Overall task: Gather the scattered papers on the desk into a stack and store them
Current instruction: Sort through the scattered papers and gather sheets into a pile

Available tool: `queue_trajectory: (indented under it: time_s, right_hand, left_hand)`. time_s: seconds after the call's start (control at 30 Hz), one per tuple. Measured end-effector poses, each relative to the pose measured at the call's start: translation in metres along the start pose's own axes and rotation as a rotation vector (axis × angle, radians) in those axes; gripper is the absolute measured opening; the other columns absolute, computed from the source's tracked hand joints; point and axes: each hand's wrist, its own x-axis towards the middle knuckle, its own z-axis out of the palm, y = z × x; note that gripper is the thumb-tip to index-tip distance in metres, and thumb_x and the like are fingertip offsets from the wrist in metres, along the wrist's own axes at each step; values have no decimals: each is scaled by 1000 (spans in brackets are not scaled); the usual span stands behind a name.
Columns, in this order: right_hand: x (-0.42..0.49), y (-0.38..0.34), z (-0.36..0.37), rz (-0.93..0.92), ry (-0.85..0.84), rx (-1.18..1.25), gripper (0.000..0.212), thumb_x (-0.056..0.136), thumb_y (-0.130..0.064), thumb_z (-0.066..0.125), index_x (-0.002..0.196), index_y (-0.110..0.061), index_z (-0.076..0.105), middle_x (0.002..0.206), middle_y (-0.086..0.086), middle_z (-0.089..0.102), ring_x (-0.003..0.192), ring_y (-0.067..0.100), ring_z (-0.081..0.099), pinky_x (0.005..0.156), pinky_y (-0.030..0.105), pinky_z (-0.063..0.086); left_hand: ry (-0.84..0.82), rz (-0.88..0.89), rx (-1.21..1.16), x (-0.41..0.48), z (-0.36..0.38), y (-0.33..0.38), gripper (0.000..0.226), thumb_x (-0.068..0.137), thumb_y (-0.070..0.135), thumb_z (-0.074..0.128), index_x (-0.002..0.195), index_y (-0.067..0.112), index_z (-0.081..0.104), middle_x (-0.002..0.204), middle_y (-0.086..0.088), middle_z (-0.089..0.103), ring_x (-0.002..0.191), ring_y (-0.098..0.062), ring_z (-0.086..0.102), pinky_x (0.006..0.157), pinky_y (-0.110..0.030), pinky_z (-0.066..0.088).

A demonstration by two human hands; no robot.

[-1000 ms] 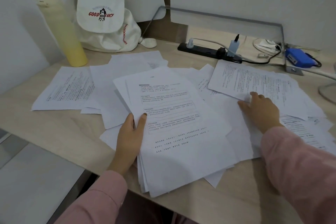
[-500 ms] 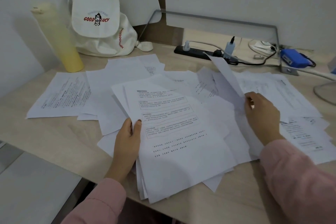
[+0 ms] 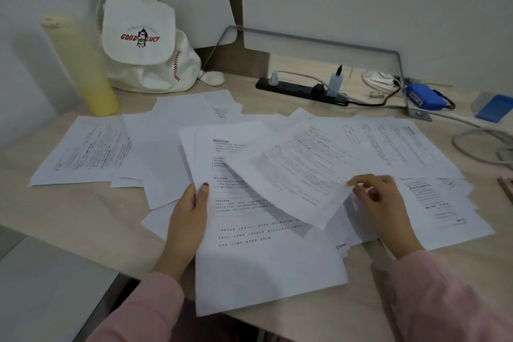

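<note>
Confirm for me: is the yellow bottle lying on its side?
No. The yellow bottle stands upright at the desk's far left, beside the white bag.

- Gathered stack: white printed sheets, roughly squared, at 6 o'clock, near end overhanging the counter edge.
- Single printed sheet: tilted, lifted over the stack's far right part.
- Scattered papers: loose overlapping sheets, fanned from 9 o'clock to 3 o'clock.
</note>
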Motion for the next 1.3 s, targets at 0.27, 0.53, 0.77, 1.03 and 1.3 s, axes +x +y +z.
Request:
queue_trajectory:
  time_s: [0.27,0.53,0.77,1.03,1.3]
  right_hand:
    - [12,-3,6,391,-135,359,18,88,1,51,99,-11,58,96,15,59,81,26,56,70,29,47]
    - [26,-28,11,225,-353,144,26,88,6,41,91,-15,57,83,10,50,73,22,45,57,20,38]
    - [12,-36,43,96,-453,89,37,90,1,40,111,-26,52,109,-7,55,88,0,55,71,14,44]
    - [47,13,-13,313,-3,-205,45,85,-16,61,127,-12,49,133,21,45,120,35,45,96,41,37]
    - [52,30,-33,518,-40,-453,81,76,-36,72,140,-7,32,141,28,33,131,42,27,108,48,23]
  left_hand:
    - [-17,10,-9,0,0,2,35,97,39,37,76,14,50,73,5,57,70,-8,52,61,-25,37]
    - [-46,-2,-72,-2,-1,4,38,97,41,37,89,10,59,89,-5,66,84,-15,60,75,-29,43]
    - [-43,30,-42,-1,-1,3,34,87,42,55,67,17,44,58,16,54,51,1,48,51,-12,37]
    - [-33,52,25,1,-1,0,11,90,32,54,90,21,52,84,4,62,71,-11,56,63,-26,45]
    - [-53,46,-34,-2,-1,2,22,95,22,48,114,32,42,109,10,61,91,3,57,70,-19,44]
